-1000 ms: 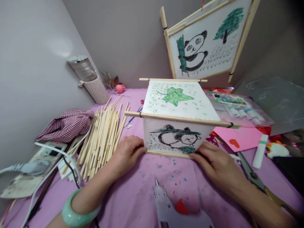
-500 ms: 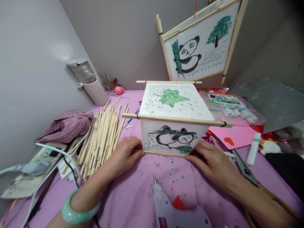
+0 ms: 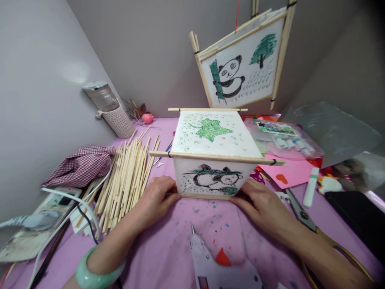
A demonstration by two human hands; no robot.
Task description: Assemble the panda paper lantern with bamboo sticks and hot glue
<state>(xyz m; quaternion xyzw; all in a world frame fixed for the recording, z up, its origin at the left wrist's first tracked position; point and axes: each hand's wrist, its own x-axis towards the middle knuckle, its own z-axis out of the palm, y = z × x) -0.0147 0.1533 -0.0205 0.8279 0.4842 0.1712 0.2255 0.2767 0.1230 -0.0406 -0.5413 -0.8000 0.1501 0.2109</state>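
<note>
Between my hands stands a box-shaped paper lantern framed with thin wooden sticks. A green leaf is drawn on its top panel, and a panda lying sideways on the panel facing me. My left hand grips the lower left end of the frame, thumb in front and fingers partly hidden behind. At the lower right end my right hand pinches the frame, its fingertips hidden by the panel. A glue gun with a red trigger lies in front of the lantern, nozzle pointing away from me.
A finished-looking panda lantern hangs behind on a red string. Left are wooden sticks, a checked cloth, a power strip and a bottle. Right lie scissors, a marker, pink paper and a black flat object.
The camera view has shifted slightly, so most things appear a little further left, many a little lower. Both hands keep their hold on the lantern frame.
</note>
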